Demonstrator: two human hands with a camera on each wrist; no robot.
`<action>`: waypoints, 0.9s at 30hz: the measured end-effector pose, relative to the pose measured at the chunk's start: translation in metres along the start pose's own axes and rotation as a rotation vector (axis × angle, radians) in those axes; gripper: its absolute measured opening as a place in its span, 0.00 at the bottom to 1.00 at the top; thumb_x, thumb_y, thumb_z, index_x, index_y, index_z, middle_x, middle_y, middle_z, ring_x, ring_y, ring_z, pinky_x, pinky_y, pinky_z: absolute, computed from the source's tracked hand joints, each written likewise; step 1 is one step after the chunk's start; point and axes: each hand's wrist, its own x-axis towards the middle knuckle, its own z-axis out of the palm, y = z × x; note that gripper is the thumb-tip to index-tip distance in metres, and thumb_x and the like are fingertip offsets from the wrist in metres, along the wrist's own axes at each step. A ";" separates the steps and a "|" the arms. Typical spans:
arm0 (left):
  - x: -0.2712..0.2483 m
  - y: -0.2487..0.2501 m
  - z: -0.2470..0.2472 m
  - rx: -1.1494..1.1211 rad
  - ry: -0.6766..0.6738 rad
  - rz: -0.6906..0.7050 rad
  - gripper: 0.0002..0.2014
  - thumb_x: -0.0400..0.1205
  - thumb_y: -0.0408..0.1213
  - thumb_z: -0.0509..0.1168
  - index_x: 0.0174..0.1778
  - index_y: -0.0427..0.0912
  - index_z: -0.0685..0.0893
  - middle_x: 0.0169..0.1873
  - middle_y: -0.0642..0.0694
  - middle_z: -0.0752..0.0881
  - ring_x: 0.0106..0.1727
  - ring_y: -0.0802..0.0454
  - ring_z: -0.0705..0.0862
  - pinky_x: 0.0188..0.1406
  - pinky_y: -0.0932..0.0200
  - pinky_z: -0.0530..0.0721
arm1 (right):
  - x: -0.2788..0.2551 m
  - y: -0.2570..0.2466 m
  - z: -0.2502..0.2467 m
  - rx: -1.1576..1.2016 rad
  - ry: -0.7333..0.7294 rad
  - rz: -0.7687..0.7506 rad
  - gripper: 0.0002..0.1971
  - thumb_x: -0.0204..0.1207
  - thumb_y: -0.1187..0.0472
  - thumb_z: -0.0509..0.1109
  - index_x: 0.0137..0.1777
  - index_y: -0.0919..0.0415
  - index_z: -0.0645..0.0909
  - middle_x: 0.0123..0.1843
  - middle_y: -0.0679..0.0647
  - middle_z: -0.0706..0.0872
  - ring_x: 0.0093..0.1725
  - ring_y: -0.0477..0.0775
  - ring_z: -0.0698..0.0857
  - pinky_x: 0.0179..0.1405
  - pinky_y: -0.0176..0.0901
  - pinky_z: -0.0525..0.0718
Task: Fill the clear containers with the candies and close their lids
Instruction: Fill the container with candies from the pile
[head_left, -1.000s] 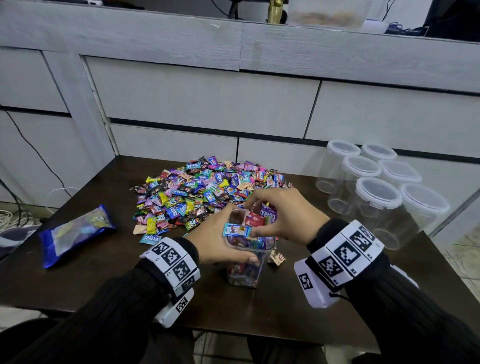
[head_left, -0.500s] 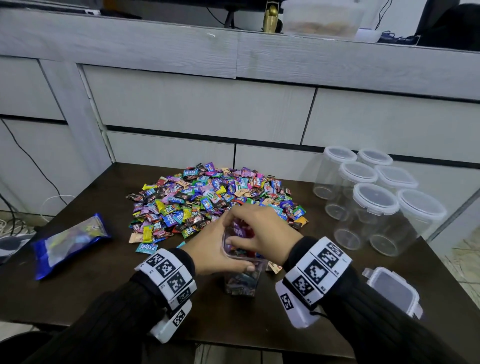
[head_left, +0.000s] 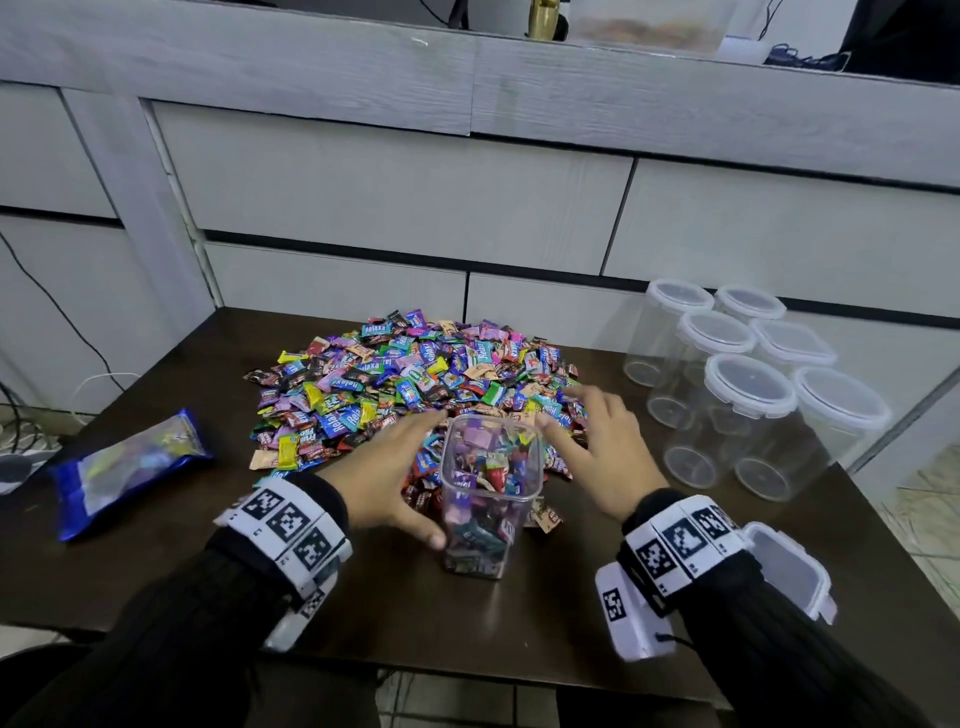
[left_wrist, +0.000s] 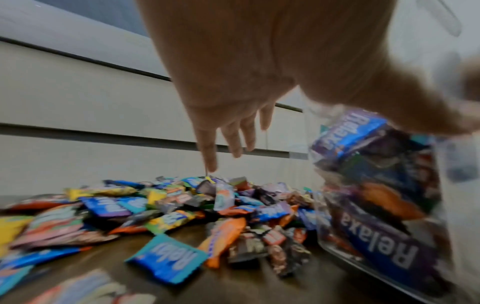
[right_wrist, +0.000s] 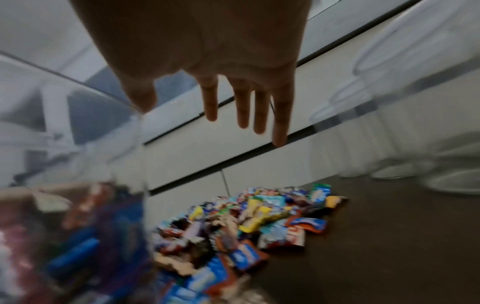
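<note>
Since half a second ago the right hand (head_left: 597, 449) has been lifted off the mouth of the open container (head_left: 488, 493) and moved to its right side; no candy is pinched between its fingers any more. It is now spread flat, fingers straight and apart, palm down over the right edge of the candy pile (head_left: 410, 379), holding nothing. In the right wrist view its fingers (right_wrist: 244, 102) are seen extended above the candies, with the container wall blurred at the left.

The left hand (head_left: 387, 478) has been kept against the left wall of the container but loosened: fingers are stretched forward along the side toward the pile, thumb low on the near wall. Whether the container is actually gripped or only touched cannot be told. In the left wrist view the fingers (left_wrist: 228, 131) are seen straight, pointing at the pile, with the container (left_wrist: 384, 195) just right of the palm.

The container is stood upright near the middle of the front edge of the table (head_left: 571, 613), touching the near side of the pile, filled with candies almost to the rim, lid off. The loose lid (head_left: 789, 571) is lying by the right front corner. Six lidded empty containers (head_left: 748, 389) are grouped at the right edge. A blue bag (head_left: 130, 462) is lying at the left edge.
</note>
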 end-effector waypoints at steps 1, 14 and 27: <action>-0.002 -0.008 -0.002 0.064 -0.016 -0.048 0.71 0.54 0.64 0.81 0.85 0.54 0.41 0.85 0.52 0.44 0.85 0.52 0.45 0.84 0.46 0.51 | 0.002 0.009 0.003 -0.044 -0.048 0.055 0.30 0.77 0.36 0.60 0.74 0.50 0.66 0.72 0.56 0.70 0.72 0.59 0.68 0.68 0.50 0.69; 0.017 -0.060 0.023 0.297 -0.024 -0.590 0.59 0.71 0.77 0.58 0.85 0.47 0.34 0.84 0.38 0.32 0.84 0.32 0.37 0.81 0.32 0.53 | 0.034 0.024 0.059 -0.228 -0.539 0.062 0.54 0.69 0.36 0.71 0.83 0.48 0.37 0.85 0.56 0.40 0.84 0.65 0.41 0.80 0.68 0.53; 0.065 -0.029 0.034 0.472 0.048 -0.315 0.40 0.81 0.64 0.60 0.84 0.58 0.48 0.83 0.39 0.52 0.81 0.35 0.59 0.74 0.36 0.66 | 0.066 -0.001 0.085 -0.280 -0.563 -0.163 0.37 0.73 0.42 0.71 0.80 0.37 0.56 0.84 0.52 0.48 0.81 0.69 0.51 0.76 0.72 0.59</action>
